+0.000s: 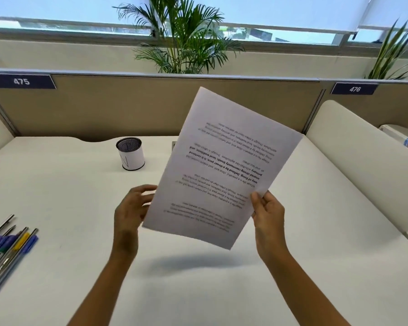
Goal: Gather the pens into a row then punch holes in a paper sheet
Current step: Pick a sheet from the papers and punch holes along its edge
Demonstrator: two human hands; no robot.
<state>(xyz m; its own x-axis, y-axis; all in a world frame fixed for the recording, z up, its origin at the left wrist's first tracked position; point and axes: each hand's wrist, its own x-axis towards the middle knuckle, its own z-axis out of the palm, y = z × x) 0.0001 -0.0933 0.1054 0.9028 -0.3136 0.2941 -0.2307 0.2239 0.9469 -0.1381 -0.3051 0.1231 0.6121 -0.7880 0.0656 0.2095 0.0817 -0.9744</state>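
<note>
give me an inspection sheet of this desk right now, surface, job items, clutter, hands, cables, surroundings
Surface: white desk, a shadow under the raised sheet.
Job's things: printed paper sheet held in the air, text upside down to the camera; pens in a row at the left edge; hole punch not seen.
Clutter: mesh pen cup standing upright.
Grips: right hand pinches the sheet's corner; left hand is at its left edge, contact unclear.
Cables: nothing seen.
Surroundings: partition labelled 475 and 476, potted palm, windows.

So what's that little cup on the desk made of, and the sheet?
The cup looks like dark metal mesh, going by its see-through netted rim, with a white paper-like wrap. The sheet looks like thin matte paper: printed text, held up off the desk.
</note>
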